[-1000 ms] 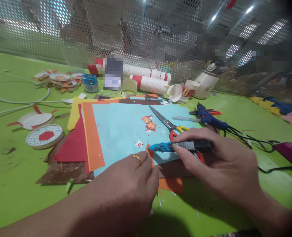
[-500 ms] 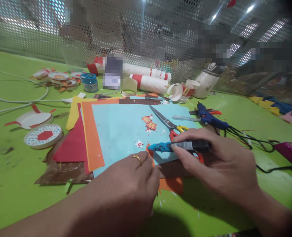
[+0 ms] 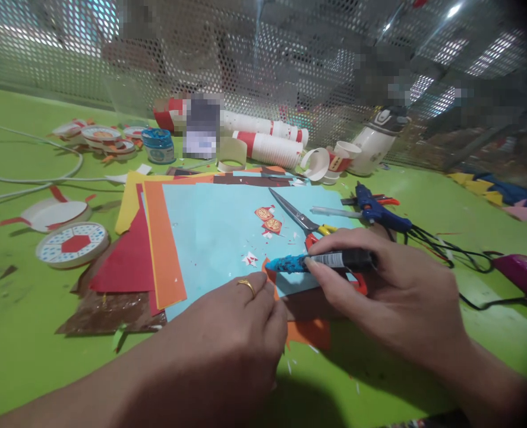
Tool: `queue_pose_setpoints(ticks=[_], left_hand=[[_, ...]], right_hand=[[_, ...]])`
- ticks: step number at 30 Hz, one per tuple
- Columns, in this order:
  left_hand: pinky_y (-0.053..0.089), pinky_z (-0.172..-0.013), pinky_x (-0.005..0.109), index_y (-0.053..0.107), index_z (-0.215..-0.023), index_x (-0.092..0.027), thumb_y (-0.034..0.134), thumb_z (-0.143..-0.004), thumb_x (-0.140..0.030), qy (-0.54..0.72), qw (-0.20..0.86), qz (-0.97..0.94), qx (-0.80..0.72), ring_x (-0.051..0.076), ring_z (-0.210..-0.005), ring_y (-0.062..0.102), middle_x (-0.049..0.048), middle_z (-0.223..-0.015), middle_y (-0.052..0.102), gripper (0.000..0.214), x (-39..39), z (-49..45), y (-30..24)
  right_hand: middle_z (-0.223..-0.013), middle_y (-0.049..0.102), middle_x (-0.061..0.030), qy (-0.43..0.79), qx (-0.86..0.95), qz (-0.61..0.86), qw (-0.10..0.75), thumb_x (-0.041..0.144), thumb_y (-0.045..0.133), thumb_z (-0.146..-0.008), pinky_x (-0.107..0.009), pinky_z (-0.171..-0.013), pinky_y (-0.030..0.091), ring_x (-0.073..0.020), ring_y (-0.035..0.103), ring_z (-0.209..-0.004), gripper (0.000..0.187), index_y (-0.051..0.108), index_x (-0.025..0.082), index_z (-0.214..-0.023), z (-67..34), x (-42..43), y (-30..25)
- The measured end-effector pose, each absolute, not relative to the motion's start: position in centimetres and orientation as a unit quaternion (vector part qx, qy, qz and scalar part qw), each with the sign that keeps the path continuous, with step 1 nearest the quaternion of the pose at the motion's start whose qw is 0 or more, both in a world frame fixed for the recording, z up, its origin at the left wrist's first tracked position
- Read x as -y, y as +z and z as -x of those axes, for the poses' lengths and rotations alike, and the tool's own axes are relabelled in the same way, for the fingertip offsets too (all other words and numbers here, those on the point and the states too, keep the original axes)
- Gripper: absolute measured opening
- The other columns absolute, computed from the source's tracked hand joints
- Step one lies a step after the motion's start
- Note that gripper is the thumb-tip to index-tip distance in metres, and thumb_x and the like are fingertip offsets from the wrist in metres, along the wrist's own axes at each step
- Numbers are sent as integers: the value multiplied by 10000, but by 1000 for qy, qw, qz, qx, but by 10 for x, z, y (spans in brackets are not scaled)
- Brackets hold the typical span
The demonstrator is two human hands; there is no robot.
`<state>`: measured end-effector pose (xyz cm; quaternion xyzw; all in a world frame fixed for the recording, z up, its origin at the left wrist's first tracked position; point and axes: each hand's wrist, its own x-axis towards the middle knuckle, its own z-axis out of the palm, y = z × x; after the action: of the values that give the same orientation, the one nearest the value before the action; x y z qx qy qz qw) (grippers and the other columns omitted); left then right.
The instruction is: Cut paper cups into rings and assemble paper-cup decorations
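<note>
A marker (image 3: 343, 260) with a black barrel and a blue-smeared front end is held between the thumb and fingers of my right hand (image 3: 392, 291). Its blue tip points left, at a small orange paper piece (image 3: 270, 272). My left hand (image 3: 240, 333), with a ring on one finger, is closed on that piece; its thumb is hidden. Both hands are over light blue paper sheets (image 3: 214, 238). Scissors (image 3: 292, 211) with red and yellow handles lie just beyond my right hand. Two small red-and-gold paper cutouts (image 3: 267, 220) and white scraps (image 3: 249, 259) rest on the sheet.
To the right are a blue glue gun (image 3: 374, 208) and its black cable. Decorated paper plates (image 3: 73, 245) and a blue paint jar (image 3: 158, 146) stand left. Stacked paper cups (image 3: 267, 148) and a white kettle (image 3: 376, 142) line the back, before a perforated screen (image 3: 245, 59).
The view has shifted slightly, so things at the left appear a little further left. Both hands, the marker and the orange piece keep nearly the same places.
</note>
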<state>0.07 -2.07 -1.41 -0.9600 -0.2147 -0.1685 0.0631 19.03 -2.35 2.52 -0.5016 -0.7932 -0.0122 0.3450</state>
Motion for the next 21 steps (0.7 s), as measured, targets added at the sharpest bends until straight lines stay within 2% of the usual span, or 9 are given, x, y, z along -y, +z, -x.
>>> queue_pose_setpoints(ticks=[6, 12, 14, 18, 21], left_hand=[[476, -874, 390, 670, -995, -109, 461, -850, -200, -149, 46, 964, 216, 240, -922, 621, 128, -996, 692, 270, 20, -1, -13], [468, -887, 427, 650, -1016, -72, 494, -837, -207, -165, 22, 963, 214, 278, -969, 606, 163, -993, 678, 272, 20, 0, -15], [470, -880, 437, 642, -1022, -77, 494, -838, -190, -166, 12, 964, 207, 282, -970, 607, 167, -999, 675, 263, 21, 1, -14], [479, -872, 438, 624, -1062, -94, 463, -830, -120, -162, 18, 965, 205, 272, -1001, 597, 162, -1024, 670, 283, 21, 3, -13], [484, -871, 431, 623, -1072, -81, 445, -822, -91, -164, 38, 966, 198, 276, -1020, 592, 170, -1028, 671, 307, 21, 4, -14]], right_hand=[[-689, 689, 5, -15, 801, 502, 328, 172, 613, -774, -207, -528, 454, -115, 623, -578, 21, 620, 190, -764, -189, 24, 26], [-683, 679, 19, -12, 800, 509, 318, 183, 611, -775, -224, -530, 461, -122, 618, -565, 39, 620, 220, -766, -187, 27, 26], [-667, 663, 22, -22, 780, 528, 336, 205, 612, -782, -242, -524, 460, -130, 605, -547, 38, 626, 238, -768, -188, 31, 29], [-701, 638, 1, -91, 669, 600, 430, 307, 606, -804, -299, -527, 433, -164, 579, -582, 58, 651, 273, -820, -192, 41, 41], [-705, 625, -2, -94, 643, 604, 461, 312, 619, -790, -302, -514, 411, -163, 557, -594, 50, 648, 273, -799, -196, 44, 45]])
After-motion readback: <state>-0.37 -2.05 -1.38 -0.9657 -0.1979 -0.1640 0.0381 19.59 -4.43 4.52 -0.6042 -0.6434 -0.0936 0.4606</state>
